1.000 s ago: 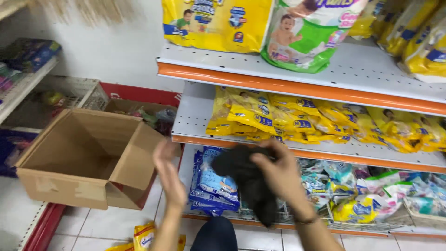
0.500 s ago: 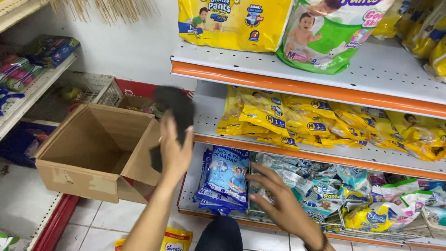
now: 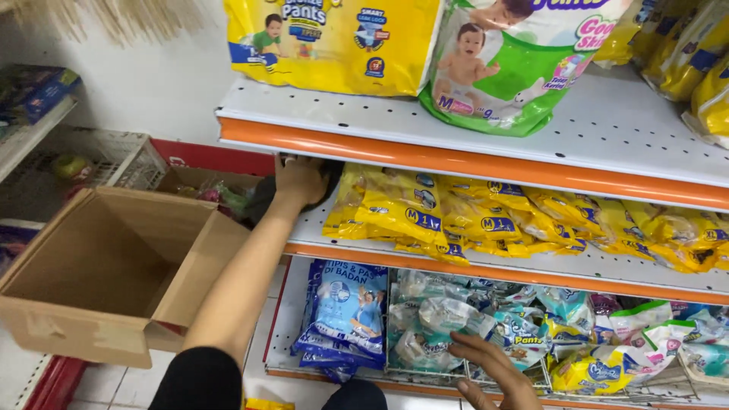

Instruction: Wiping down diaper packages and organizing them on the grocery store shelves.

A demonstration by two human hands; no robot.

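Where 0.5 s ago lifted in front of the open cardboard box point(image 3: 114, 273) with a dark cloth point(image 3: 262, 199), left hand point(image 3: 300, 181) now pressed on that cloth at the far left end of the middle shelf point(image 3: 319, 235), just beside the yellow diaper packs point(image 3: 395, 212), fingers curled over it. Right hand point(image 3: 493, 372) lower than before, open, fingertips touching small packets point(image 3: 433, 326) on the bottom shelf.

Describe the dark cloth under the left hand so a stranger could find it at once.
Find the white shelving with orange edges, and go to the far left end of its middle shelf. There the left hand presses a dark cloth flat. It is the only dark, unprinted thing beside the yellow packets.
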